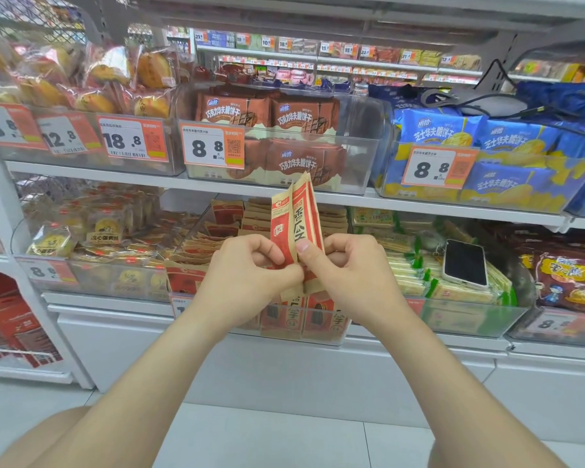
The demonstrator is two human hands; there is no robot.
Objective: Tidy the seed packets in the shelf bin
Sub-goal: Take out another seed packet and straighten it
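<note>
Both hands — left hand (250, 265) and right hand (348, 268) — are pinching upright seed packets (296, 221) above the bin (321, 327); squaring their edges before lowering looks wise.

Seed packets (296, 228) up between left hand (247, 275) and right hand (348, 271), shelf bin (331, 332) just behind, phone (465, 263) lying on goods in the neighbour bin (470, 319) at right

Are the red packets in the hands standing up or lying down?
Standing up. Both the left hand and right hand pinch the seed packets at their lower ends, tops pointing up.
</note>
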